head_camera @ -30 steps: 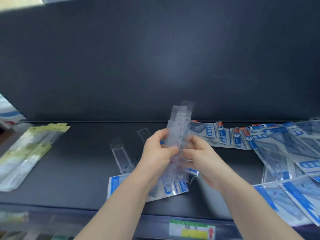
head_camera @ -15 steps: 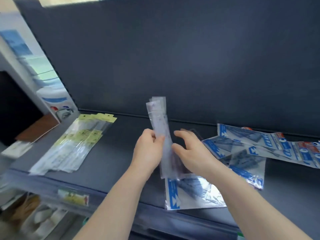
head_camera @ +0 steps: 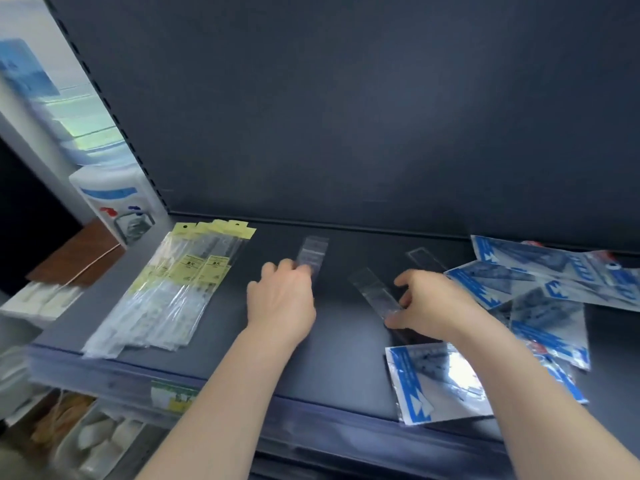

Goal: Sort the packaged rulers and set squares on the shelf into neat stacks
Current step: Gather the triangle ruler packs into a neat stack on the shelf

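The left hand [head_camera: 282, 299] gripped a clear ruler pack [head_camera: 314, 252] at frame centre, likely to start a stack. The right hand [head_camera: 433, 303] pinched a second ruler pack [head_camera: 374, 291] right of centre, probably to join it

Far left: about four yellow-topped ruler packs [head_camera: 166, 289], fanned in one pile. Middle: three clear ruler packs [head_camera: 375, 292]. Right: at least five blue set-square packs [head_camera: 433, 382], overlapping, exact number unclear. Two hands: left hand [head_camera: 280, 299], right hand [head_camera: 436, 303].
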